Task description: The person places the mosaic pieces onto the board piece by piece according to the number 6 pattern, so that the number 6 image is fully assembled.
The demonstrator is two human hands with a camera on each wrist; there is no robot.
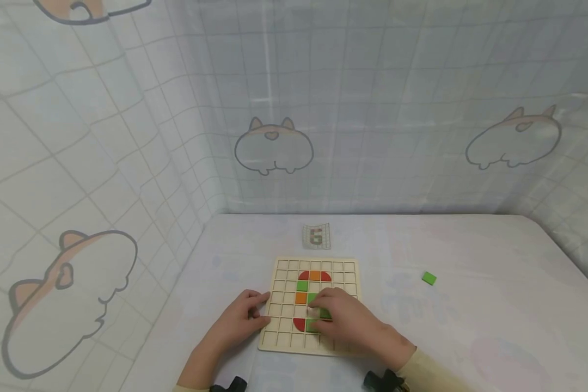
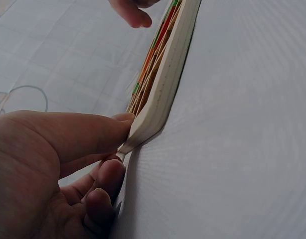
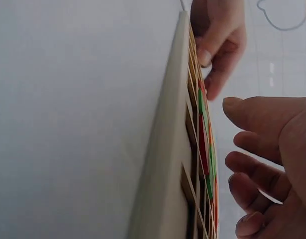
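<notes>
A wooden grid board [image 1: 285,283] lies flat on the table, with red, orange and green tiles [image 1: 302,285] set in its middle cells. My left hand [image 1: 245,317] holds the board's left edge [image 2: 168,84], the thumb [image 2: 93,132] against the rim and the fingers curled beside it. My right hand [image 1: 345,321] hovers over the lower right cells, its fingertips at a green tile [image 1: 325,313]. In the right wrist view its fingers [image 3: 257,144] are spread above the board [image 3: 168,149] with nothing between them.
A loose green tile [image 1: 428,278] lies on the table to the right of the board. A small pattern card [image 1: 316,236] lies behind the board. Printed curtain walls close off the back and left sides.
</notes>
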